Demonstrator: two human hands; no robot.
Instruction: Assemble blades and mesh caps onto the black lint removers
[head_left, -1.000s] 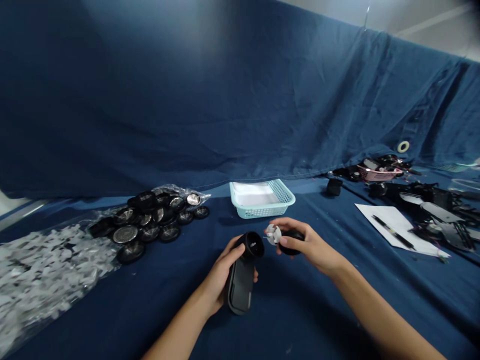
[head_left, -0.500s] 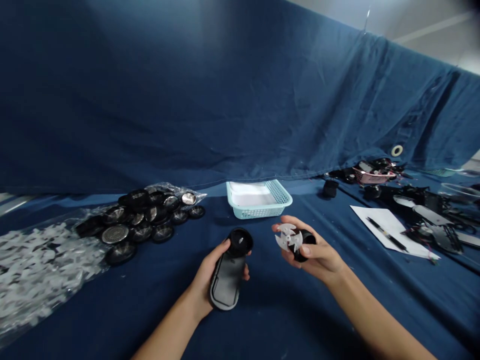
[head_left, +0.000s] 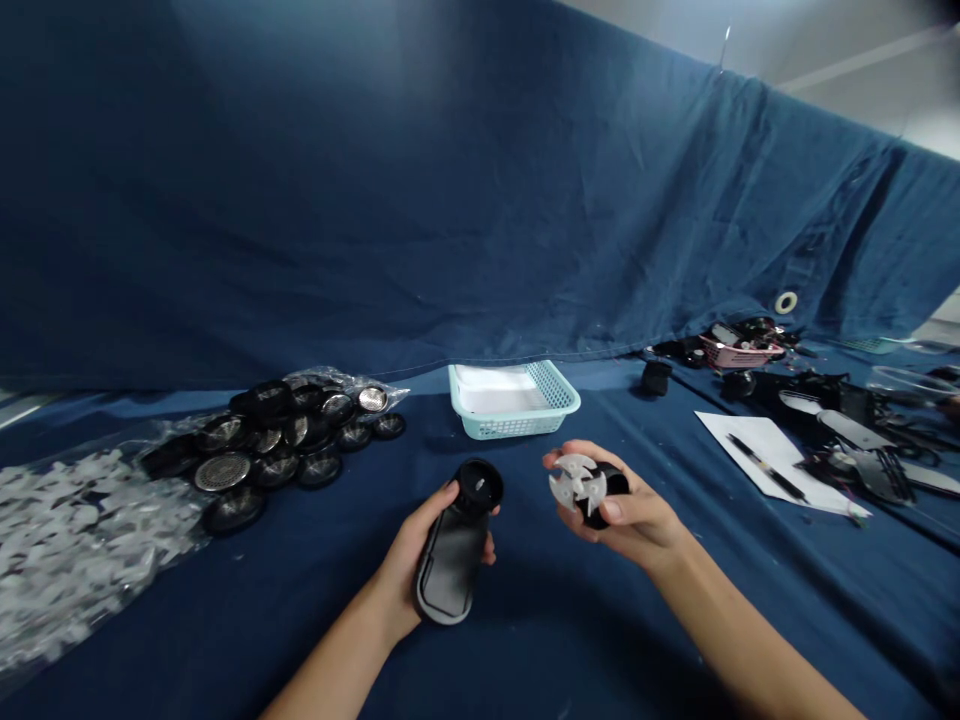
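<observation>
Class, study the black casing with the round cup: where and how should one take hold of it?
Best by the long handle, just below the round cup, probably coming from the left. Its straight, narrow sides let a thumb and fingers press from opposite edges, as the left hand roughly does, leaving the cup's open mouth uncovered.

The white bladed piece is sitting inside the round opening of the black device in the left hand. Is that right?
Not quite: the head view shows the white bladed piece in the right hand, apart from the round opening. The left hand does hold the black device.
</observation>
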